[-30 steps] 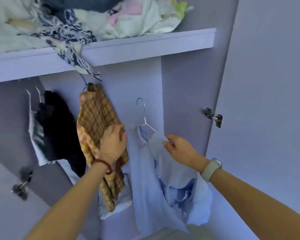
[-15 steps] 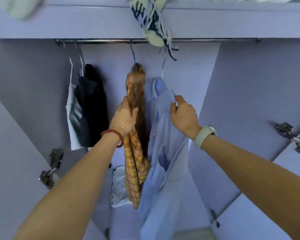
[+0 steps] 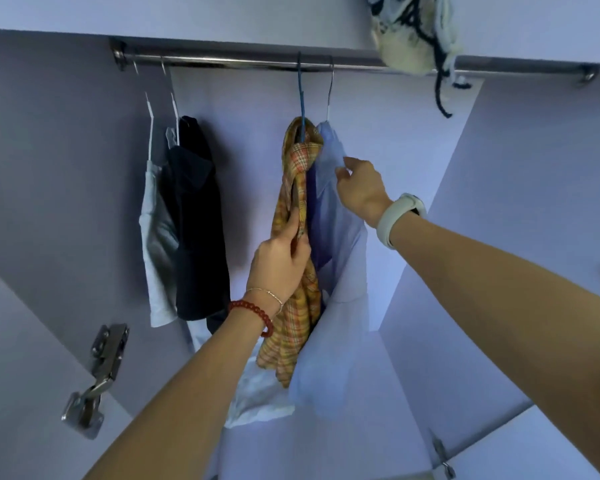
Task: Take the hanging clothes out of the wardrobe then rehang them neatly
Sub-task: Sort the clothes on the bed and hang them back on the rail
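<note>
A steel rail [image 3: 243, 62] runs across the top of the wardrobe. An orange plaid shirt [image 3: 297, 188] hangs from it on a blue hanger, and my left hand [image 3: 279, 261] grips its front fabric halfway down. Right beside it a light blue shirt [image 3: 340, 258] hangs on a wire hanger; my right hand [image 3: 361, 190] pinches it near the collar. Further left a black garment [image 3: 196, 216] and a white one [image 3: 155, 244] hang on white hangers.
A patterned scarf [image 3: 413, 32] dangles from the shelf above the rail at the right. Crumpled white cloth [image 3: 257, 396] lies low inside. Door hinges [image 3: 101, 372] stick out at the lower left, and another hinge [image 3: 442, 457] at the lower right.
The view has tilted up, so the rail now shows. My right hand has climbed up the blue shirt towards its collar; my left keeps its hold on the plaid shirt.
</note>
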`<action>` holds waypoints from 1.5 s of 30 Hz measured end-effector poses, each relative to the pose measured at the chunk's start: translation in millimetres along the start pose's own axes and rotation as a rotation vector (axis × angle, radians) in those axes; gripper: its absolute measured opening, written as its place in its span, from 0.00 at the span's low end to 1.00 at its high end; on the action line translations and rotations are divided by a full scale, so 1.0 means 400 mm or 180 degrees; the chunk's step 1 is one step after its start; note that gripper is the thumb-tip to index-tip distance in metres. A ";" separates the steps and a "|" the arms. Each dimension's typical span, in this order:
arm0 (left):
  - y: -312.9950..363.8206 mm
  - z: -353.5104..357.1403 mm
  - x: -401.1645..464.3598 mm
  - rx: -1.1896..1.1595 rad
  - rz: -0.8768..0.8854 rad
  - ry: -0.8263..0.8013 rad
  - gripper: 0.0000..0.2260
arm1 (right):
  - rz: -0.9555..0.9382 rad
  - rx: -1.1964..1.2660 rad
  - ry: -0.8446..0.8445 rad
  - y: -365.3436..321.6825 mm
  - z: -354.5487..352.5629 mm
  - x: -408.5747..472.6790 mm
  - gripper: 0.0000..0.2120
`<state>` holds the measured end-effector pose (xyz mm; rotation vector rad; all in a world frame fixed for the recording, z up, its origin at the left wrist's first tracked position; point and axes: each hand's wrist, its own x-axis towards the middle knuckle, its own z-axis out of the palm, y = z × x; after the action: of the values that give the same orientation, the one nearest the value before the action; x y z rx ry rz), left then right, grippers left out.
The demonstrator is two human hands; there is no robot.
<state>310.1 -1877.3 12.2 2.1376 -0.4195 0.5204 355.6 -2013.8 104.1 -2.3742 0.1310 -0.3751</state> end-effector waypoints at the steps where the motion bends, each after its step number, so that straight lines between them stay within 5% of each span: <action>1: -0.002 0.001 -0.001 -0.0071 0.0005 -0.0018 0.27 | 0.0033 0.0121 -0.0064 0.001 0.007 0.000 0.19; 13: 0.025 0.006 -0.011 -0.0582 -0.0047 -0.0367 0.20 | 0.0036 0.1156 -0.0356 0.035 0.030 -0.089 0.22; 20: 0.102 0.066 -0.160 0.0622 0.0530 0.0528 0.23 | -0.0255 0.0210 0.0661 0.198 -0.007 -0.352 0.23; 24: 0.135 0.169 -0.325 0.0929 0.0674 -0.0221 0.23 | 0.0545 -0.0476 0.1112 0.365 -0.041 -0.575 0.26; 30: 0.267 0.357 -0.644 0.1055 0.0974 -0.1971 0.23 | 0.2189 -0.0994 0.1102 0.583 -0.118 -1.082 0.24; 35: 0.492 0.430 -0.950 0.0990 0.1913 -0.3190 0.21 | 0.3572 -0.1135 0.1473 0.622 -0.215 -1.563 0.25; 45: 0.860 0.344 -1.702 0.0525 0.4222 -0.4796 0.23 | 0.5955 -0.0364 0.2710 0.448 -0.167 -2.431 0.20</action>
<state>-405.6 -2110.7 -172.2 1.7117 -2.6911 -0.5748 -589.0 -1996.3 -195.1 -1.0981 2.4050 -0.3269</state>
